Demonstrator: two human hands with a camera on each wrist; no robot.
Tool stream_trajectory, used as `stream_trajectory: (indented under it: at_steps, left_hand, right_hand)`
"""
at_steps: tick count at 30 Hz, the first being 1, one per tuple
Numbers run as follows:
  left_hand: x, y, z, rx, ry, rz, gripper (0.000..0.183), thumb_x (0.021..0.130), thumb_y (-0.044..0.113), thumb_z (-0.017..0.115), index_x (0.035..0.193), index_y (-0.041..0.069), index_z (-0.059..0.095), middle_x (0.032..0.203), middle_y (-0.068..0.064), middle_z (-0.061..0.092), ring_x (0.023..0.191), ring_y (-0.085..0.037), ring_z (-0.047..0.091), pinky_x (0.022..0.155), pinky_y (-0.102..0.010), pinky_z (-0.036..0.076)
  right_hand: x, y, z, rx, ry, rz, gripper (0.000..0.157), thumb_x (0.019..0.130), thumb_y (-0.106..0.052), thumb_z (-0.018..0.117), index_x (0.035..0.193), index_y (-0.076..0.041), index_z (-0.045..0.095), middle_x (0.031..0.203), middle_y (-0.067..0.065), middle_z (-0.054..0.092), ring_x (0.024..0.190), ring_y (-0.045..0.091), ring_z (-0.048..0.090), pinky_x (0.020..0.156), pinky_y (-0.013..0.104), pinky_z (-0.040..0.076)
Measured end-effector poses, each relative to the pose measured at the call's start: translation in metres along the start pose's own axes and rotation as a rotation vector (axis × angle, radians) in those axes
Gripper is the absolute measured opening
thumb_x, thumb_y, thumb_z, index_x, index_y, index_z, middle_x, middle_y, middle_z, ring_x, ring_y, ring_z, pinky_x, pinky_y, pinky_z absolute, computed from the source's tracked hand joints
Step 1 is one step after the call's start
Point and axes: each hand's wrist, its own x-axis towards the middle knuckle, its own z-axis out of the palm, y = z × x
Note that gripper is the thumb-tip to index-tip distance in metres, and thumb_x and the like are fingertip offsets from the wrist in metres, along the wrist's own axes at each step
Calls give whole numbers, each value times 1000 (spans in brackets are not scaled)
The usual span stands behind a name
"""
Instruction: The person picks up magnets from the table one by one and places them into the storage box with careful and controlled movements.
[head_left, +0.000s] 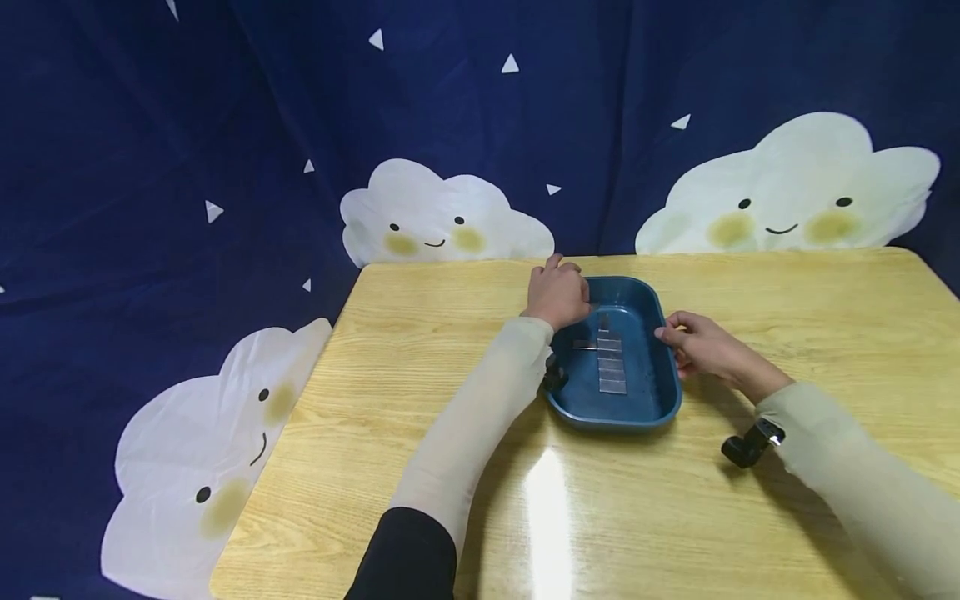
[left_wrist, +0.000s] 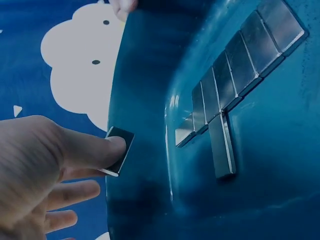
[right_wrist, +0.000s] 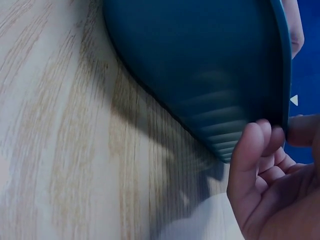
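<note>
A blue rectangular tray (head_left: 648, 392) with rounded corners sits on the table. Inside, several shiny rectangular metal blocks (head_left: 611, 365) lie edge to edge in a row running lengthwise. A narrower-looking block (left_wrist: 221, 150) sticks out sideways from that row, and a small one (left_wrist: 184, 131) lies at its far end. My left hand (head_left: 558, 293) is over the tray's far left rim, pinching another metal block (left_wrist: 120, 131) under the thumb beside the wall. At the opposite side my right hand (head_left: 708, 346) grips the tray's right rim between thumb and fingers.
The light wooden table (head_left: 420, 358) spreads out around the tray. Behind it hangs a dark blue cloth (head_left: 465, 100) printed with smiling clouds. Small black wrist cameras (head_left: 742, 450) are strapped at the sleeves.
</note>
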Motion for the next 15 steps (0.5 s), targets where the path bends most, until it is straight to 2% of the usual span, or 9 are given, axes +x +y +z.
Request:
stream_trajectory:
  at_steps: [2, 6, 9, 15]
  left_hand:
    - [-1, 1, -1, 21, 14, 8, 15, 89, 39, 70, 82, 30, 79, 132, 14, 64, 145, -19, 35, 107, -39, 38]
    - [-5, 5, -2, 45, 14, -27, 16, 87, 38, 72, 74, 28, 76, 107, 14, 71, 138, -18, 42, 103, -37, 40]
    - [-7, 8, -2, 63, 7, -55, 22, 87, 38, 72, 69, 26, 71, 96, 12, 71, 127, -17, 48, 102, -38, 40]
    - [-8, 13, -1, 116, -9, -64, 22, 89, 40, 69, 74, 25, 70, 101, 9, 70, 114, -15, 51, 102, -37, 40]
  right_hand:
    - [0, -2, -1, -5, 4, -8, 27, 107, -24, 41, 109, 3, 41, 70, -1, 46, 61, 9, 53, 56, 28, 54]
    - [0, -4, 0, -14, 10, -12, 27, 106, -24, 42, 109, 3, 41, 70, -1, 46, 61, 9, 53, 57, 29, 54]
    - [-1, -4, 0, -23, 13, -6, 27, 106, -23, 42, 109, 3, 41, 71, -1, 47, 61, 9, 53, 58, 30, 55]
    - [-1, -2, 0, -32, 9, 8, 28, 107, -24, 42, 111, 3, 42, 71, -2, 47, 62, 9, 54, 58, 30, 55]
